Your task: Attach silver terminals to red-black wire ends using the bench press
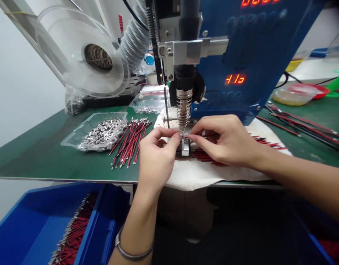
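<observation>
Under the spring-loaded head (184, 106) of a blue benchtop machine, my two hands meet at a small metal fixture (185, 148). My left hand (158, 156) is closed, thumb and forefinger pinched at the left of the fixture; what lies between them is too small to make out. From the right, my right hand (230, 141) pinches a thin red and black wire, its end at the fixture. Below that hand, several red and black wires (204, 155) lie on a white cloth (191, 176). A loose pile of similar wires (132, 141) is left of my left hand.
A clear plastic tray (72, 138) of small metal connectors (105, 134) stands on the green table (34, 154). Behind are a clear spool (64, 48) and a grey hose (134, 40). The blue control box (249, 48) rises close behind my hands. A blue bin (34, 221) sits below the table edge.
</observation>
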{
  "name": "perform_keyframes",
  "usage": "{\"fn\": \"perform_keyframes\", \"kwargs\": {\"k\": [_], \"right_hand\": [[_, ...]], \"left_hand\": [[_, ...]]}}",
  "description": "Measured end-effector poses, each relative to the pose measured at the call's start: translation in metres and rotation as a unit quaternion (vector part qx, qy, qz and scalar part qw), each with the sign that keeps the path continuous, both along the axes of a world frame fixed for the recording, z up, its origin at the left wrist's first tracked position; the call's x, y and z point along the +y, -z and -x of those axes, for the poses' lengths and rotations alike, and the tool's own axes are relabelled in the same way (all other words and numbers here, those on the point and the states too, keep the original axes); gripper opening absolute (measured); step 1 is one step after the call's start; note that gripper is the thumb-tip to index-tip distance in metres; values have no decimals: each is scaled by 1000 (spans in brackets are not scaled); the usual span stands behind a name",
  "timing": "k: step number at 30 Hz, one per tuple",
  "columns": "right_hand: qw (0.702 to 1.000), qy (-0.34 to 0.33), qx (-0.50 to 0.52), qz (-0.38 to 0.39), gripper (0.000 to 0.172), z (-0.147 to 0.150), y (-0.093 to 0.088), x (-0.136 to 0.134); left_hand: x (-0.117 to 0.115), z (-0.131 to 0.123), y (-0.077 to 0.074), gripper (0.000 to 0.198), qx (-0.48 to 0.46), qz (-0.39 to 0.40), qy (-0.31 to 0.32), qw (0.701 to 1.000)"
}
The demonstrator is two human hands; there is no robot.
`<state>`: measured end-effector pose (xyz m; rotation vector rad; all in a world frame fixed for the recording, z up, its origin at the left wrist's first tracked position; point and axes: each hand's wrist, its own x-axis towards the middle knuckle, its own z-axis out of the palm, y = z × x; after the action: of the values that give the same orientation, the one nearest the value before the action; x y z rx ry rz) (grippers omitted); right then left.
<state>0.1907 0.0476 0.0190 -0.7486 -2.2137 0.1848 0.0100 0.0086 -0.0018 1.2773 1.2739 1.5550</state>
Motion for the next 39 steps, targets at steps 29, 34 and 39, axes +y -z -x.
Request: {"fn": "perform_keyframes", "kwargs": {"k": [29, 34, 39], "right_hand": [[1000, 10, -6, 6, 12, -2, -3, 1], [1000, 8, -10, 5, 12, -2, -3, 0], [1000, 7, -11, 7, 13, -1, -3, 0]], "left_hand": [[0, 0, -1, 12, -7, 4, -15, 1000], [0, 0, -1, 14, -11, 10, -10, 1000], [0, 0, 0, 14, -8, 2, -4, 1000]]}}
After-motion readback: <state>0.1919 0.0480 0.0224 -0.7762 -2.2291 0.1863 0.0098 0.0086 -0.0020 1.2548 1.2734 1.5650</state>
